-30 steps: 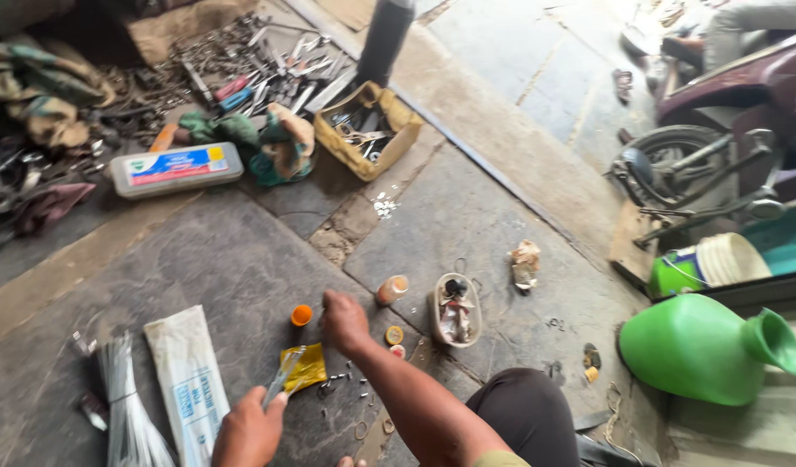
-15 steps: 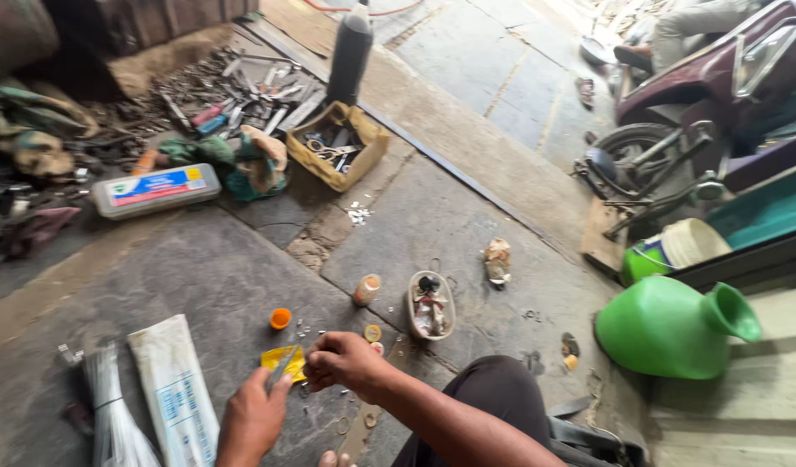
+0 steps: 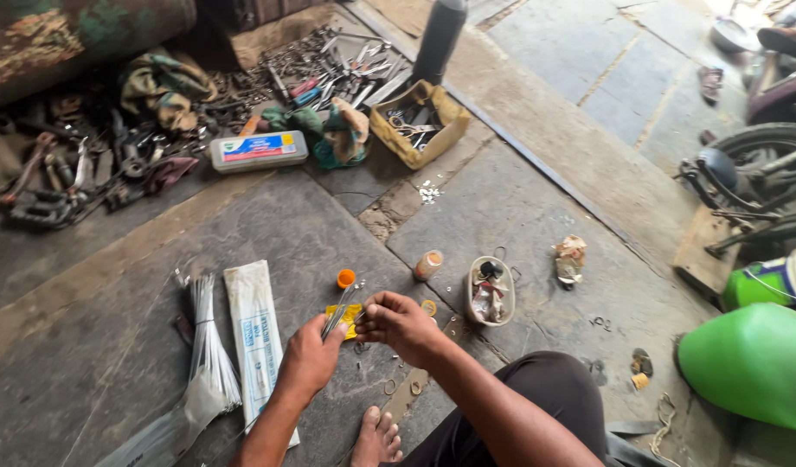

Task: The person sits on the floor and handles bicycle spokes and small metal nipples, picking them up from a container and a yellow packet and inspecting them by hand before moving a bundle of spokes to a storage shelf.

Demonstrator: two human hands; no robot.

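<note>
My left hand (image 3: 309, 356) grips a thin metal tool (image 3: 337, 309), like tweezers or small pliers, its tip pointing up and away. My right hand (image 3: 398, 323) is closed right beside it, fingertips pinching something small at the tool; what it pinches is too small to tell. Both hands meet over a small yellow packet (image 3: 349, 316) lying on the stone floor. An orange cap (image 3: 346, 278) sits just beyond the packet. A small bottle (image 3: 428, 265) lies to the right of the cap.
A bundle of spokes (image 3: 206, 346) and a long white packet (image 3: 258, 333) lie left of my hands. A small oval tin (image 3: 491, 291) holds bits. Tools, rags, a plastic box (image 3: 258, 150) and a yellow tray (image 3: 418, 123) lie farther off. A green jug (image 3: 753, 363) stands right, a wheel (image 3: 761, 173) beyond.
My right hand came back from the floor near the packet and closed against the tool in my left hand. The view tilted down and nearer to the hands.
</note>
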